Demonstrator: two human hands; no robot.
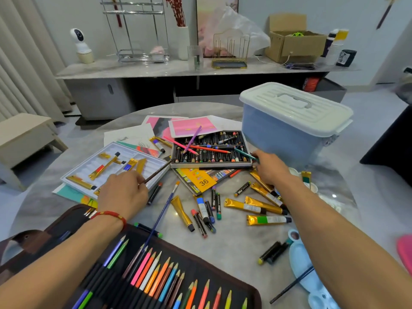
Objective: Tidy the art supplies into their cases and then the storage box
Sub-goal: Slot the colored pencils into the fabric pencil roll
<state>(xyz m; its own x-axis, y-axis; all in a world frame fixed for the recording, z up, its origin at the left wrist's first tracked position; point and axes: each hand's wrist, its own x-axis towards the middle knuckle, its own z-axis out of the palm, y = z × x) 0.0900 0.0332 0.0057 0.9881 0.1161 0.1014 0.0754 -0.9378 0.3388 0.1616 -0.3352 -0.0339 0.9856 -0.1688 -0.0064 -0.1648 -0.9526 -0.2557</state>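
My left hand (124,192) pinches a brown pencil (160,170) whose tip points toward the oil pastel tray (210,149). My right hand (270,167) reaches to the tray's right corner and grips a dark green pencil (245,153). Pink, purple and orange pencils lie loose across the pastels. An open brown pencil case (156,275) with several coloured pencils in its loops lies nearest me. The white paint tray (111,166) holds a few gold tubes. More gold paint tubes (252,207) and loose pastels (207,210) are scattered on the round table. The blue storage box (289,123) stands lidded at the back right.
A blue-handled brush (163,210) lies between my arms. A light blue palette (310,270) with a dark brush sits at the right edge. Pink drawings and papers (191,126) lie behind the trays. A sideboard with a cardboard box stands beyond the table.
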